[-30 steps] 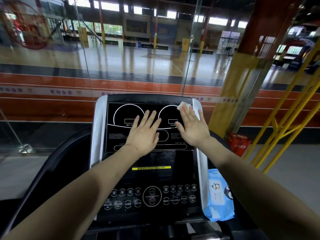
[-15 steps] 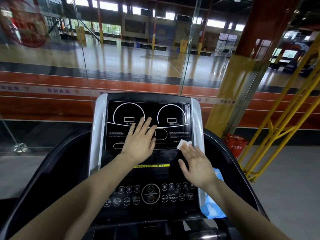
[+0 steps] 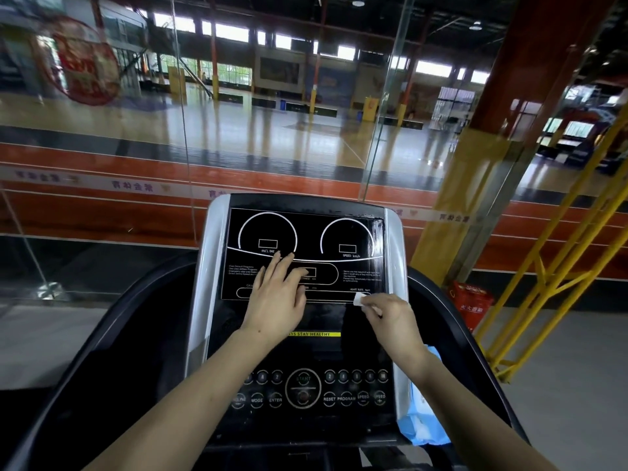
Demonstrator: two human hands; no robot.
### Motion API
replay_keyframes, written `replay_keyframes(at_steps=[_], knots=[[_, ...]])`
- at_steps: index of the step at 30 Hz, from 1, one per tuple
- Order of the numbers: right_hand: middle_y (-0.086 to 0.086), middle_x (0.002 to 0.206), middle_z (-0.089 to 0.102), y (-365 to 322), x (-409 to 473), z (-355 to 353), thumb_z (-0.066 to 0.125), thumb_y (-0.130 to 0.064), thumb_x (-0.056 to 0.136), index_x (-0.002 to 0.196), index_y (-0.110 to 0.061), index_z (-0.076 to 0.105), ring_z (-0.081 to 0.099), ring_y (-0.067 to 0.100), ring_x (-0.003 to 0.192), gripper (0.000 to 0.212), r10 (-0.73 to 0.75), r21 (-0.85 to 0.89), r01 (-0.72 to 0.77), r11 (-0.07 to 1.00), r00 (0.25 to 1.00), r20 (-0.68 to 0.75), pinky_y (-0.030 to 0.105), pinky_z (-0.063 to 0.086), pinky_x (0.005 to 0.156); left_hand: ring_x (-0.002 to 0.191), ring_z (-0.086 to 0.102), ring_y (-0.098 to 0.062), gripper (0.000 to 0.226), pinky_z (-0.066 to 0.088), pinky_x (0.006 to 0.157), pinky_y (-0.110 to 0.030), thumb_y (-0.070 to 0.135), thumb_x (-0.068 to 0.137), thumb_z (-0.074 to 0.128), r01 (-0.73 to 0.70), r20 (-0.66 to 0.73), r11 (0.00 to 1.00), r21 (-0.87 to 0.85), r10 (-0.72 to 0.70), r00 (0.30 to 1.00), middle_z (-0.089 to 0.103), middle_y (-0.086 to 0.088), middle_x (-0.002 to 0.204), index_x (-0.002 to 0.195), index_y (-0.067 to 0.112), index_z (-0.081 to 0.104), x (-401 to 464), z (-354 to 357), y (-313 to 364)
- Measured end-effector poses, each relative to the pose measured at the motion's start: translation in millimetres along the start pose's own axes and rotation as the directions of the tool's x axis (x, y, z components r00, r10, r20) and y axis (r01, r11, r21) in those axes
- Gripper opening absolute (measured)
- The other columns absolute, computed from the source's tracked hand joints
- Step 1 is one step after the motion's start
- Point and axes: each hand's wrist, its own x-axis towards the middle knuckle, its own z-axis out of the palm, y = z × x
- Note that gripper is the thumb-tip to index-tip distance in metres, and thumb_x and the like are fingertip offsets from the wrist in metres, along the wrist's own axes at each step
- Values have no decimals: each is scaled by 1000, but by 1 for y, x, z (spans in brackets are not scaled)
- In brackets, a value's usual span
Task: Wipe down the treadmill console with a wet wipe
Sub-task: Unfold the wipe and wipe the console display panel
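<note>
One treadmill console, two hands, one wet wipe, one blue wipe pack. The left hand lies flat on the console's upper display panel, its fingers straight and slightly spread, tips just under the left dial marked INCLINE. The right hand pinches the small folded white wet wipe between thumb and curled fingers, pressing it at the lower right corner of the display panel, beside the HEART RATE label and close to the silver side trim. Two dial outlines sit on the display, left and right. Below the yellow strip, a lower panel carries one round START control in the middle with rows of small round buttons on either side; how many buttons there are cannot be told under the forearms. The blue pack lies at the console's lower right edge, partly hidden by the right forearm. The top of the display and its right dial lie uncovered, a wet sheen along the right border. Black handrails curve along both sides, and a glass wall stands just behind the console
</note>
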Motion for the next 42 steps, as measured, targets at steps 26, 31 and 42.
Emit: replay_keyframes(at_steps=[26, 31, 42], knots=[[20, 107, 79, -114, -19, -6, 65, -12, 102, 110, -15, 80, 74, 31, 95, 17, 287, 814, -430, 390, 897, 336, 53, 55, 94, 107, 72, -15, 12, 54, 100, -31, 20, 97, 72, 304, 193, 343, -889, -321, 927, 80, -1, 106, 106, 22, 80, -47, -34, 29], [17, 103, 80, -112, -18, -4, 73, -12, 96, 110, -13, 80, 74, 30, 93, 15, 242, 810, -438, 389, 897, 369, 51, 55, 91, 101, 72, -16, 11, 55, 95, -29, 18, 99, 69, 276, 144, 415, -867, -320, 936, 79, 2, 99, 95, 19, 80, -47, -31, 27], [11, 100, 82, -115, -19, -2, 75, -7, 95, 98, -19, 82, 79, 26, 94, 14, 301, 784, -414, 462, 905, 300, 40, 58, 88, 93, 72, -9, 6, 56, 89, -32, 23, 95, 74, 329, 100, 477, -815, -444, 890, 77, 5, 92, 94, 28, 77, -49, -19, 26]])
